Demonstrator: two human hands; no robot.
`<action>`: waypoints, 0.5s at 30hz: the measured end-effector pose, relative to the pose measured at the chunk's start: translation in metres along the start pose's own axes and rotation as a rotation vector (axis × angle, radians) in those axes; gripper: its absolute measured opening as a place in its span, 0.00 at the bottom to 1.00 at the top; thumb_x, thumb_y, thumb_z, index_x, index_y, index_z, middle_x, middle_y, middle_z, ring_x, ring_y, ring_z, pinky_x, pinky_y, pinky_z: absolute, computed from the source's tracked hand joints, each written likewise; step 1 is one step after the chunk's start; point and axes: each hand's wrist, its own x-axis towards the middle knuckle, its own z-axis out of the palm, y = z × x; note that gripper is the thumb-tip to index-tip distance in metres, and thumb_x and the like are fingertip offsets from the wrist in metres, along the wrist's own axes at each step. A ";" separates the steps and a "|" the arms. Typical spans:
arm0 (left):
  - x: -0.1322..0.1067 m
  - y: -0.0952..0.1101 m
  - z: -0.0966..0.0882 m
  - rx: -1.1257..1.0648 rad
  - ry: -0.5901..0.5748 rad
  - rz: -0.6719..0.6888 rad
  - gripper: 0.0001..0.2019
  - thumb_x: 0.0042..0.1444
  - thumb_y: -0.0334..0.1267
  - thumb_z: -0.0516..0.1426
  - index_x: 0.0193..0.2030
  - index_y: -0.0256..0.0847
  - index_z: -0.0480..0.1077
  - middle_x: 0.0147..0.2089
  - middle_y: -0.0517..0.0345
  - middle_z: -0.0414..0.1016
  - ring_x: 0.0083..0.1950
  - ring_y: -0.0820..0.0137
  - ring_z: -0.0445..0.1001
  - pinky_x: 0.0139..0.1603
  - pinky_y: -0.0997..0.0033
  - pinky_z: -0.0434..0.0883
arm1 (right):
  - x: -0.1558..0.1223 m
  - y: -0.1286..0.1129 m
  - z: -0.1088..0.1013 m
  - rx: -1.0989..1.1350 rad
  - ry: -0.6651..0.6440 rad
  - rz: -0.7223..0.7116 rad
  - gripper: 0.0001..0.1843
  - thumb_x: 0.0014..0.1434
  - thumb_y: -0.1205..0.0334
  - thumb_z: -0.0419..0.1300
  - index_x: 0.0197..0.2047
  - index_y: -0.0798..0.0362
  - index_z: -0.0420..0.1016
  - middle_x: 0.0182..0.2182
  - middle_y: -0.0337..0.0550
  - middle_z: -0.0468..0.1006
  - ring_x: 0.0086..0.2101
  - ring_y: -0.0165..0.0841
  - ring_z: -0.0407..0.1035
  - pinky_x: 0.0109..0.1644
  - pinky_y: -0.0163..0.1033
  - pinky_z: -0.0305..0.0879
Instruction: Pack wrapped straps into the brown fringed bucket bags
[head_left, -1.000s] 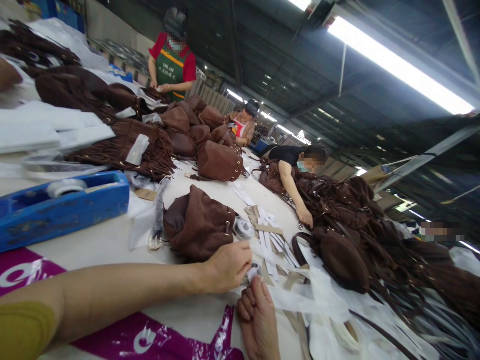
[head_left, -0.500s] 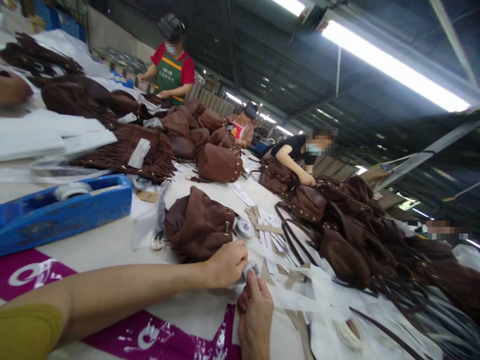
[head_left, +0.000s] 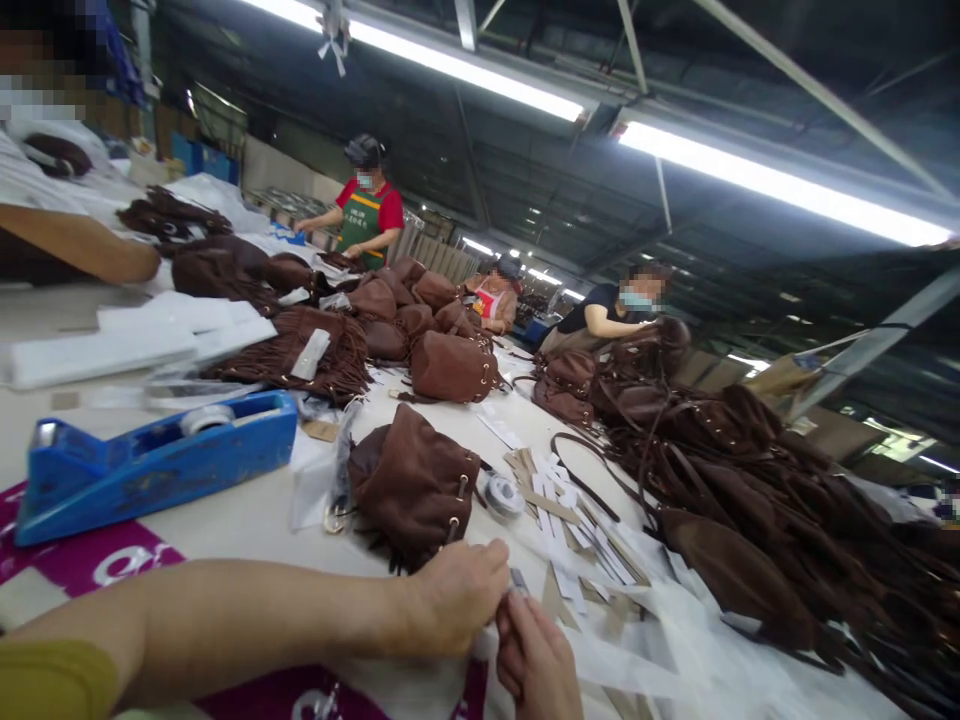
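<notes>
From my remote seat I see, via the head cam, a pale table (head_left: 247, 520) which is very full. L hand (head_left: 459, 595) and R hand (head_left: 536, 650) meet over it, nr the front edge of view. R thumb and fingers are pinched together on a small grey piece (head_left: 517, 580), only its tip visible; this piece is btw. the two hands. L fingers are curled in, but their tips are hidden, so I can't tell if they also have hold of it.

Just beyond L hand lies a brown bag (head_left: 420, 475) w/ metal eyelets, and beside it a white roll (head_left: 504, 495) and loose paper strips (head_left: 551, 510). On the left stands a blue tape dispenser (head_left: 165, 460), partly on a purple sheet (head_left: 82, 555). A big heap of brown bags (head_left: 720, 520) covers the right side; more bags (head_left: 454, 365) are further back.

Around the table: a co-worker in green apron (head_left: 364, 220), one in black top (head_left: 592, 305), etc. Overhead, long bright lamps (head_left: 750, 180) hang under a dark roof (head_left: 525, 190); the whole room appears tilted to me.
</notes>
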 end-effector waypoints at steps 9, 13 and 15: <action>-0.088 -0.086 -0.095 -0.346 0.126 -0.276 0.10 0.48 0.28 0.55 0.39 0.40 0.64 0.36 0.61 0.70 0.37 0.70 0.68 0.37 0.76 0.61 | -0.019 -0.070 -0.029 -0.366 -0.132 -0.129 0.23 0.46 0.42 0.68 0.32 0.56 0.80 0.22 0.39 0.73 0.14 0.18 0.52 0.17 0.29 0.42; -0.144 -0.095 -0.099 -0.347 0.035 -0.334 0.16 0.46 0.23 0.51 0.41 0.40 0.67 0.39 0.59 0.71 0.40 0.70 0.69 0.40 0.76 0.62 | -0.013 -0.055 -0.041 -0.489 -0.116 -0.107 0.20 0.45 0.45 0.68 0.31 0.55 0.81 0.22 0.40 0.74 0.15 0.22 0.58 0.16 0.28 0.47; -0.161 -0.089 -0.102 -0.258 0.075 -0.368 0.18 0.44 0.21 0.50 0.40 0.41 0.70 0.39 0.59 0.73 0.40 0.70 0.70 0.42 0.77 0.63 | -0.007 -0.049 -0.042 -0.546 -0.140 -0.097 0.19 0.45 0.46 0.66 0.32 0.54 0.81 0.22 0.40 0.74 0.17 0.26 0.63 0.17 0.29 0.52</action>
